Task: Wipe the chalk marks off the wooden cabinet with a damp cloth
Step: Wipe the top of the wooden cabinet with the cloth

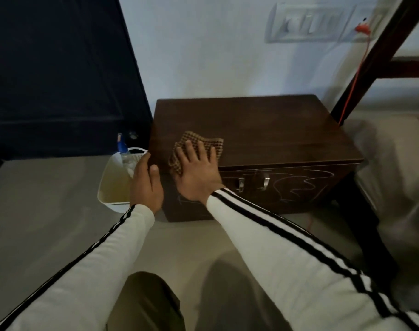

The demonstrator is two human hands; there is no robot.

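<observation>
The person's right hand (196,173) lay flat, fingers spread, pressing a checkered cloth (193,137) onto the top of the wooden cabinet (263,125) near its front left corner. The left hand (145,185) held that corner, with the thumb on top and the fingers curled over the side edge. Chalk marks (299,187) scrawled across the cabinet's front face, beside two metal handles (252,183). A white basket (108,187) holding a spray bottle (122,145) stood on the floor just beside the cabinet's left side.
</observation>
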